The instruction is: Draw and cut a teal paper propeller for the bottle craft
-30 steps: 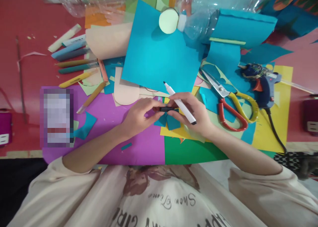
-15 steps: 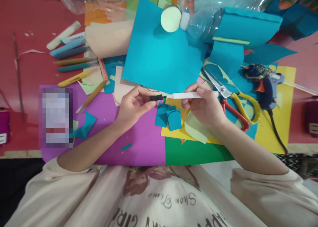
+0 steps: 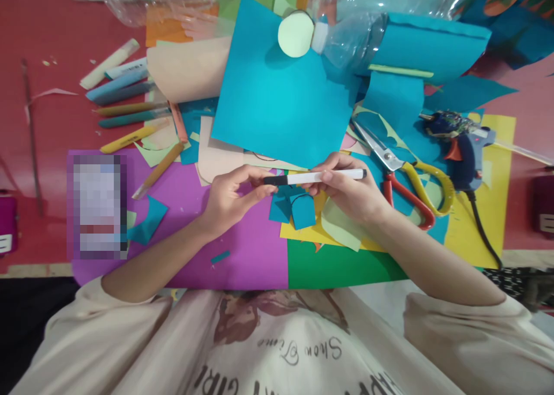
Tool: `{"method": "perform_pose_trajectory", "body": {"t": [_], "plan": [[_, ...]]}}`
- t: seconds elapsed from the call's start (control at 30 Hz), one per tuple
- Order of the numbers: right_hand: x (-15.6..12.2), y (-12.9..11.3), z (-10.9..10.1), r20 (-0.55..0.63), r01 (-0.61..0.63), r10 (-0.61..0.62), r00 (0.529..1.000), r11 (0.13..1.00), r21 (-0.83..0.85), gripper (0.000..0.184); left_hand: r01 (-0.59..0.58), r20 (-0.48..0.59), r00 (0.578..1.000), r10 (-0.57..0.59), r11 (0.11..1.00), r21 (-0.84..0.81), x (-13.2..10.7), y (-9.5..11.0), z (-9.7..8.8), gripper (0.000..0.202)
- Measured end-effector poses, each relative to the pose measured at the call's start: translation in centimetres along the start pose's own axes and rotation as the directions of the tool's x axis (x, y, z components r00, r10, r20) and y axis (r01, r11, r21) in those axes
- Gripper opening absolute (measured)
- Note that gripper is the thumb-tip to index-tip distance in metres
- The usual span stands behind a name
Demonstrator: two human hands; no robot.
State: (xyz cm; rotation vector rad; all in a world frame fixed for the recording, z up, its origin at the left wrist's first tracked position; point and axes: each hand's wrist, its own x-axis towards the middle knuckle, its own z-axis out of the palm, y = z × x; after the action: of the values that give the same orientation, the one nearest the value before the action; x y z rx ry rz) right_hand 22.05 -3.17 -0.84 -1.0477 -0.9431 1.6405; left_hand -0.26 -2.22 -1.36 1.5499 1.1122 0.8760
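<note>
My right hand point(image 3: 352, 192) grips the white barrel of a marker point(image 3: 324, 177), held level and pointing left. My left hand point(image 3: 231, 198) pinches the marker's black cap point(image 3: 276, 180), which sits on the marker's tip. Both hands hover over small blue paper cut-outs point(image 3: 293, 206) lying on a yellow sheet point(image 3: 303, 231). Purple paper point(image 3: 242, 251) and green paper point(image 3: 337, 265) lie below the hands. A large blue sheet point(image 3: 277, 95) lies just beyond them.
Scissors with red and yellow handles point(image 3: 407, 179) and a blue glue gun point(image 3: 461, 147) lie to the right. Several crayons and pens point(image 3: 125, 104) lie at the left. Clear plastic bottles point(image 3: 359, 20) and a pale paper disc point(image 3: 295, 34) sit at the back. A blurred patch point(image 3: 97, 207) covers something on the purple paper.
The marker swung from upright to level in my right hand. My left hand brought the black cap onto its tip. Both hands moved slightly down toward the blue cut-outs.
</note>
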Motion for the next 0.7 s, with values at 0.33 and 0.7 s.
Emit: {"method": "perform_pose_trajectory", "body": {"t": [0.33,0.7], "plan": [[0.0,0.1,0.1,0.026,0.039,-0.038,0.999,0.998,-0.044,0.033,-0.1,0.017,0.995,0.099,0.992,0.073,0.2,0.6,-0.3,0.028],[0.2,-0.4,-1.6,0.409,0.429,-0.166,0.897,0.547,-0.719,0.013,-0.285,-0.316,0.842,0.438,0.857,0.428,2.9,-0.5,-3.2,0.025]]}}
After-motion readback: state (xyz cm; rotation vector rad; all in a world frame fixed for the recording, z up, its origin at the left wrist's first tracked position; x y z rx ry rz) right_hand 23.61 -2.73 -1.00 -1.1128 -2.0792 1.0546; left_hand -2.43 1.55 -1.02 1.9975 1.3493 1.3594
